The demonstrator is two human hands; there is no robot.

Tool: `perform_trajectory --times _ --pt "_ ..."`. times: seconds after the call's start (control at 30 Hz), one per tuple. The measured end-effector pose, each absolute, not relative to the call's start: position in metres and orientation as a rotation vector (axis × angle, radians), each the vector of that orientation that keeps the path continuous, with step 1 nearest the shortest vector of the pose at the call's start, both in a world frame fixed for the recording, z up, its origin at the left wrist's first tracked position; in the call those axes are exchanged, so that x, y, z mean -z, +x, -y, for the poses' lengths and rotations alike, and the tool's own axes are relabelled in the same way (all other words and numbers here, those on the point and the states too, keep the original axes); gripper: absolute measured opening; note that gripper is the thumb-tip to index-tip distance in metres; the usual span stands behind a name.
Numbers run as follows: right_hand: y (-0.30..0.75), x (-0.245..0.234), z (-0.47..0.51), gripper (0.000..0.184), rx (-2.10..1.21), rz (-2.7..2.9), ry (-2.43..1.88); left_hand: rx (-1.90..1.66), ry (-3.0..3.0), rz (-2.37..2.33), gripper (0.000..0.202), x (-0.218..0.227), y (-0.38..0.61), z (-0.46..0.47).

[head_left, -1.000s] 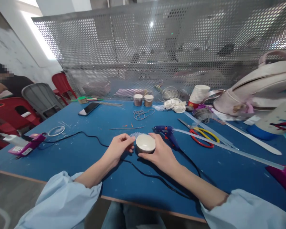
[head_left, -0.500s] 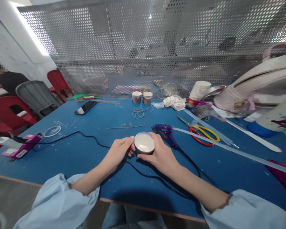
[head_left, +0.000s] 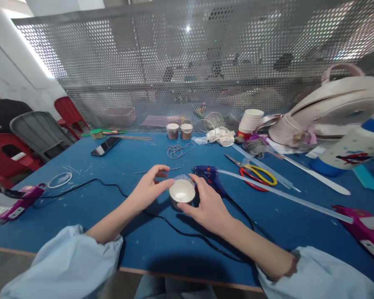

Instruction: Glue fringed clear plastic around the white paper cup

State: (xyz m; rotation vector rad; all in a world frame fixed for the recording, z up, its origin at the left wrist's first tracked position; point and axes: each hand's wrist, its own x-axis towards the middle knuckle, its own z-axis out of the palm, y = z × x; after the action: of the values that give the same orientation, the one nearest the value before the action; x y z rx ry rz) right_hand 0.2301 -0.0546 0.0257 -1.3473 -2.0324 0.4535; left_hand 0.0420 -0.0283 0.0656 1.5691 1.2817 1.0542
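On the left, a purple strip (head_left: 21, 201) was seen with a white plug in it, and from there a black cable (head_left: 95, 180) was laid across the table (head_left: 81, 216), under the left wrist and past the near side of the cup (head_left: 182, 192). It appeared to be the gun's lead; if it were snagged by a sleeve or forearm, the gun could be dragged.

The left hand (head_left: 148, 189) was held beside the cup, its fingers parted and curved, with nothing seen between them; whether the rim was touched by the thumb could not be told. A clear frill (head_left: 181, 177) was seen along the cup's far rim. It looked flimsy, and it could be bent or pulled askew if it were pinched carelessly.

The cup was kept upright between the hands, gripped at its right side by the right hand (head_left: 207, 205), with the thumb in front and the fingers behind. With support given from one side only, it could be tipped by a push from the left; if squeezed hard, its wall might be buckled.

Just beyond the right hand, the gun (head_left: 210, 174) was lying with its nozzle toward the cup's far side. If hot, a fingertip could be burned by it. A long stick (head_left: 277, 193) was trailed rightward from it, near the scissors (head_left: 252, 176); if knocked, the gun could be swung round.
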Motion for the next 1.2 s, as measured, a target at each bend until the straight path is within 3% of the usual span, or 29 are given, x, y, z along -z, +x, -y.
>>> perform_trajectory --times 0.1,0.27,0.8,1.2 --pt "0.229 -0.021 0.052 0.078 -0.551 1.971 -1.342 -0.872 1.754 -1.284 0.041 -0.074 0.053 0.015" --pt "0.23 -0.017 0.051 0.08 -0.749 1.905 -1.294 -0.74 1.966 -1.199 0.012 -0.067 0.063 0.002" --pt "0.234 -0.023 0.052 0.076 -0.689 2.024 -1.301 -0.96 1.763 -1.302 0.005 -0.048 0.059 0.007" --pt "0.245 -0.04 0.055 0.029 -0.537 1.915 -1.128 -0.978 1.866 -1.352 0.004 -0.046 0.053 0.02"
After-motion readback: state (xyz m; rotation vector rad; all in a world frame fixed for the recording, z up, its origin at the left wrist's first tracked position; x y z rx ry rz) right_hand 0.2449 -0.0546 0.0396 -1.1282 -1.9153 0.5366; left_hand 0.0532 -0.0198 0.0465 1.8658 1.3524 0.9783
